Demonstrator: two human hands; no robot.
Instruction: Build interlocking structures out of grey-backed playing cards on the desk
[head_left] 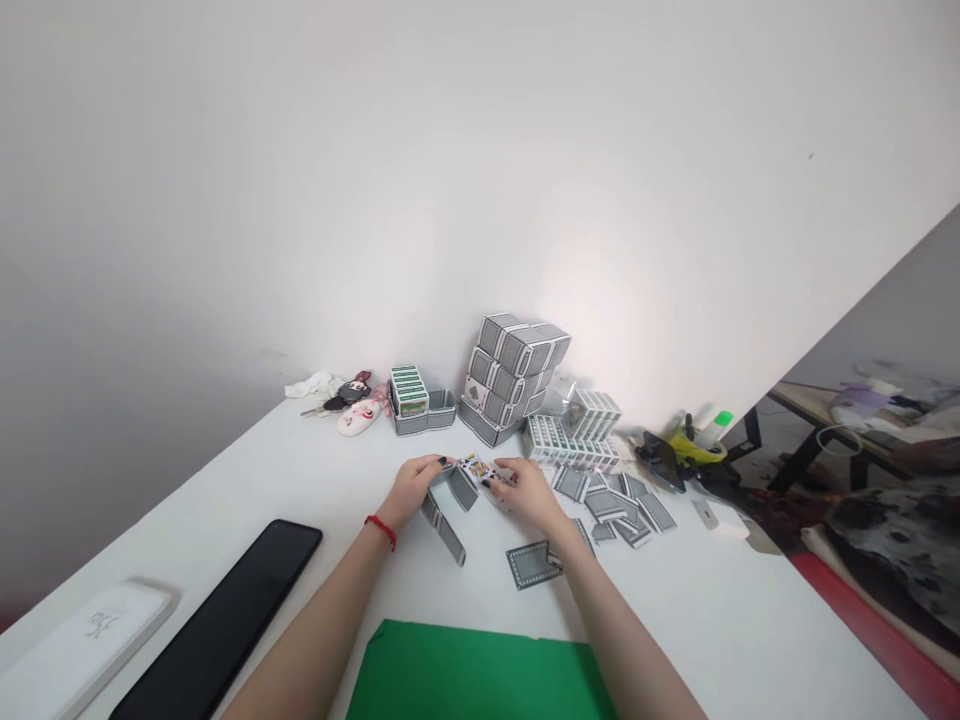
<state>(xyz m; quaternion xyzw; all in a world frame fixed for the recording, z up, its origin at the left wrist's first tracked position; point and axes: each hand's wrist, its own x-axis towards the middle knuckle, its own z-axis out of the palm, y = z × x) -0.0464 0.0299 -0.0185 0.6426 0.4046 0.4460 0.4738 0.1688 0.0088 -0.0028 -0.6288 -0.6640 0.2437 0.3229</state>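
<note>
Backdrop: a plain white wall is filling the upper two thirds of the frame, and a white table (315, 480) is sloping across the lower part.
Left hand (415, 490): the fingers are curling in and pinching the top of a folded card strip (444, 522), whose grey-backed panels are hanging down towards the lower centre of the frame. A red string (381, 530) is circling the wrist.
Right hand (525, 497): thumb and fingertips are closing on a face-up card (475, 467), which is meeting the strip between the two hands at mid-frame.
Beside the hands: a single card (532, 565) is lying face down just below the right wrist, and loose cards (619, 503) are spreading out to the right of it.
Behind: a tower of card cubes (514, 375) is standing at the wall, with card packs (409, 392) to its left.
Lower frame: a green sheet (480, 675) is lying at the bottom centre and a black phone (225, 615) at the lower left.
Handling, as a judgement: the join is looking delicate. Pinching close to the crease, squaring the edges before pressing and letting the hanging panels rest on the table would likely be stopping the strip from twisting or springing open.
</note>
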